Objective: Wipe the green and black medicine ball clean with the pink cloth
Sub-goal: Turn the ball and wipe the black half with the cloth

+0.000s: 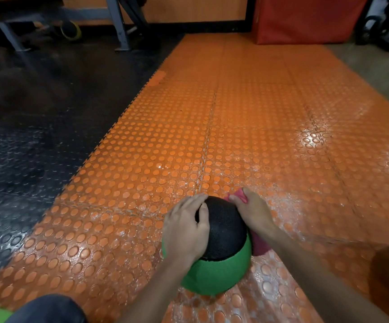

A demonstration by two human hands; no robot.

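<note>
Mid-wipe: steadying medicine ball (223, 231) with left hand (186, 229), fingers curled over it; rubbing pink cloth (240, 197) gripped in right hand (254, 213); next, probably rotating.

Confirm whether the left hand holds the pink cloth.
No, the right hand holds the pink cloth against the medicine ball; the left hand is bare.

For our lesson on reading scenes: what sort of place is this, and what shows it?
Probably a gym: a medicine ball sits on studded orange floor tiles, with a red padded box and a grey metal frame at the back.
</note>
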